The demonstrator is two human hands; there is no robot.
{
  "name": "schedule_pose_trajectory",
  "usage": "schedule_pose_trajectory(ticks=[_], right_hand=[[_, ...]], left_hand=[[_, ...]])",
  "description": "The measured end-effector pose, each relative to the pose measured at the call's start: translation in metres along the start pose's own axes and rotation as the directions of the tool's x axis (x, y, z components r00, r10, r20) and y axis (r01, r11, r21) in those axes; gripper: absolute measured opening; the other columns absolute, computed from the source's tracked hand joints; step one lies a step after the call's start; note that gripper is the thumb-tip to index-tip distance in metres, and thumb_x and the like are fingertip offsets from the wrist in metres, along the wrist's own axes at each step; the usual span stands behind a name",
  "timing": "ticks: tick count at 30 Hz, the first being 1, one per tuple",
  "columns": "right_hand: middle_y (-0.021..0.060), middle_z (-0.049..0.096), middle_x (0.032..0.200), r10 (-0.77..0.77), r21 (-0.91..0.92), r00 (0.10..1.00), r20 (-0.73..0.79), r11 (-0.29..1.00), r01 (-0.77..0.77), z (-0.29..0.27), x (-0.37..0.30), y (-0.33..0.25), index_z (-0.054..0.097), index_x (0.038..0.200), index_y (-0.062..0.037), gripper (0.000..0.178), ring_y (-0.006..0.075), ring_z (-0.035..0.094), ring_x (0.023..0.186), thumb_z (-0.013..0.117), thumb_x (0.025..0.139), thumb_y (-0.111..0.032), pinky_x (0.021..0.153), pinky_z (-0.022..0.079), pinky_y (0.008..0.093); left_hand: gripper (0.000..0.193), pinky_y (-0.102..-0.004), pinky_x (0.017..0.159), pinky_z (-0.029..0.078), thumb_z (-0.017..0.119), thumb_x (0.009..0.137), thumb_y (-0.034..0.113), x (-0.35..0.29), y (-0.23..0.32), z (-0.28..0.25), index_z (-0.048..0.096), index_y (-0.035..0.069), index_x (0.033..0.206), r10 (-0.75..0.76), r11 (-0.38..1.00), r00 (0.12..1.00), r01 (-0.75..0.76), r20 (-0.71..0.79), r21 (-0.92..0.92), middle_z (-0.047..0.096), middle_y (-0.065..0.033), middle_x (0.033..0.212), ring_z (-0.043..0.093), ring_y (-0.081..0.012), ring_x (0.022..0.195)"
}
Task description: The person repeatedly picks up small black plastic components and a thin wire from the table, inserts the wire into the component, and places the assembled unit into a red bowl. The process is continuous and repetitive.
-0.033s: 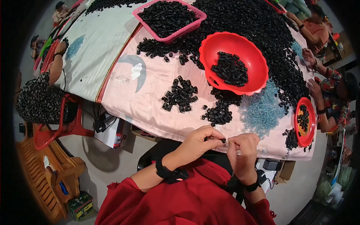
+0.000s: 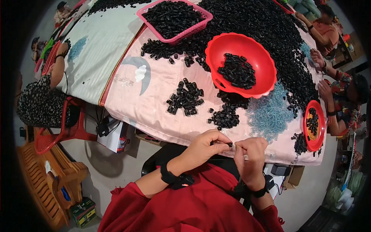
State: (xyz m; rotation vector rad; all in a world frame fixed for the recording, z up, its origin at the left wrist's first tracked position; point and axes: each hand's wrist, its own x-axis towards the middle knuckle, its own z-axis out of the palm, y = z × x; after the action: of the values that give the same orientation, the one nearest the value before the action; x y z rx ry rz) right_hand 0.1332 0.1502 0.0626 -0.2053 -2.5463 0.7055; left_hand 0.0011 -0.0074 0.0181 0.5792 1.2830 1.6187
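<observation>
At the table's near edge, my left hand (image 2: 205, 146) is closed in a pinch on a small black plastic piece (image 2: 230, 145). My right hand (image 2: 250, 156) faces it close by, thumb and fingertips pressed together; anything between them is too small to name. Just beyond my hands lies a heap of short black pieces (image 2: 225, 118). To its right spreads a pile of fine blue-grey, glinting bits (image 2: 270, 116). A looser cluster of black cylinders (image 2: 185, 97) rests to the left. Farther back stands a red scalloped bowl (image 2: 257, 50) with black pieces inside.
A pink basket (image 2: 210, 18) full of black parts stands at the back, beside a large black heap (image 2: 251, 19). A red oval tray (image 2: 315, 145) sits at the right edge. Other people work along both sides. A red chair (image 2: 83, 131) and wooden bench (image 2: 42, 174) stand left.
</observation>
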Motion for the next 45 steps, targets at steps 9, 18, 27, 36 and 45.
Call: schedule_pose_trajectory(ticks=[9,18,27,36,45], right_hand=[[0.0042,0.069,0.097,-0.021,-0.003,0.996,0.083,1.000,0.021,-0.003,0.003,-0.002,0.074,0.112,-0.0088,0.031,0.0242,0.068,0.091,0.082,0.084,0.001,0.091,0.038,0.0409],[0.0059,0.073,0.096,0.140,0.126,0.988,-0.058,0.983,-0.132,0.001,0.002,-0.003,0.076,0.108,-0.0077,0.022,0.0246,0.069,0.092,0.081,0.087,-0.001,0.090,0.042,0.0372],[0.0039,0.072,0.093,0.166,0.092,0.983,-0.084,0.983,-0.158,0.006,0.004,-0.007,0.075,0.104,-0.0086,0.020,0.0225,0.065,0.086,0.083,0.086,-0.003,0.088,0.041,0.0369],[0.0032,0.070,0.091,0.221,0.171,0.974,-0.043,0.963,-0.210,0.011,0.002,-0.006,0.075,0.105,-0.0083,0.020,0.0214,0.064,0.085,0.083,0.087,-0.004,0.088,0.040,0.0366],[0.0040,0.071,0.097,0.064,-0.022,0.995,0.074,0.998,-0.062,0.000,0.002,-0.004,0.074,0.119,-0.0085,0.034,0.0219,0.066,0.094,0.079,0.086,-0.002,0.095,0.035,0.0413]], left_hand=[[0.020,-0.0294,0.094,0.060,0.065,0.108,0.007,0.001,-0.006,-0.003,0.065,-0.002,0.126,-0.049,0.992,0.998,0.052,0.032,-0.111,0.071,-0.0070,0.113,0.072,-0.0140,0.104],[0.018,-0.0252,0.089,0.057,0.069,0.107,0.010,0.000,-0.008,-0.003,0.069,0.000,0.122,-0.018,0.999,1.000,0.018,0.012,-0.050,0.072,-0.0027,0.110,0.068,-0.0084,0.100],[0.021,-0.0241,0.089,0.056,0.070,0.107,0.011,0.001,-0.007,0.004,0.069,-0.001,0.124,-0.044,0.995,0.999,0.043,-0.009,-0.091,0.072,-0.0028,0.111,0.067,-0.0072,0.100],[0.022,-0.0260,0.088,0.057,0.072,0.106,0.014,-0.001,-0.004,0.008,0.070,-0.002,0.122,-0.056,0.988,0.998,0.052,-0.024,-0.146,0.073,-0.0040,0.111,0.068,-0.0084,0.098],[0.023,-0.0201,0.069,0.045,0.074,0.105,0.021,-0.003,0.000,0.008,0.073,0.003,0.119,-0.086,0.989,0.995,0.079,-0.053,-0.121,0.077,-0.0012,0.104,0.062,-0.0024,0.084]])
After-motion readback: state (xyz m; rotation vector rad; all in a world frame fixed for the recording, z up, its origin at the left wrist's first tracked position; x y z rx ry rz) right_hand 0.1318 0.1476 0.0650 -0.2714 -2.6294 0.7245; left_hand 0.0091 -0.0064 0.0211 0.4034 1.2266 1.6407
